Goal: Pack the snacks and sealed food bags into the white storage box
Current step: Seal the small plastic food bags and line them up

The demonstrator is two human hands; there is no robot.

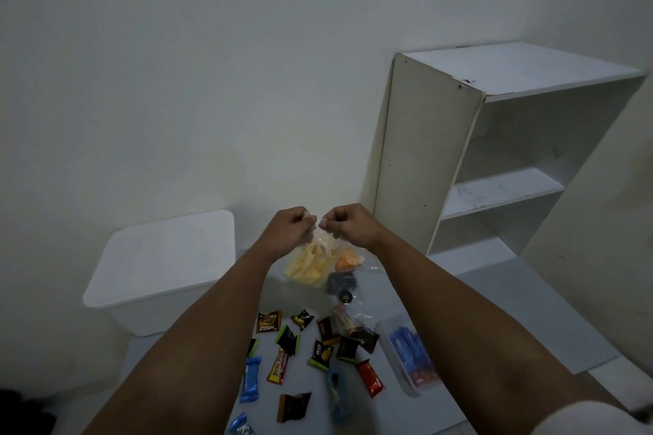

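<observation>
1. A white storage box [160,270] is sitting at far left, near the wall, with its white lid closed on top.
2. A blue-wrapped bar [250,379] and a red-and-yellow bar [278,366] are lying on the pale grey surface [494,314] just right of the box, low in the view.
3. A brown packet printed with reversed lettering [268,321] is lying above them, with black-and-green sachets [288,340] scattered beside it.
4. The left hand [289,228] is curling its fingers and pinching the left side of the top edge of a clear bag of pale yellow snack pieces [309,267], which is hanging above the surface, right of the box and clear of it.
5. The right hand [348,224] is pinching the right side of the same top edge, its knuckles nearly touching those of the left hand.
6. An orange piece in a clear bag [348,259] and a dark bag [341,282] are lying just right of and below the held bag.
7. A red bar [370,377] is lying lower down, among more loose sachets.
8. A clear container holding blue items [410,357] is resting right of the scattered snacks.
9. A white open shelf unit [494,159] is standing at far right against the wall.
</observation>
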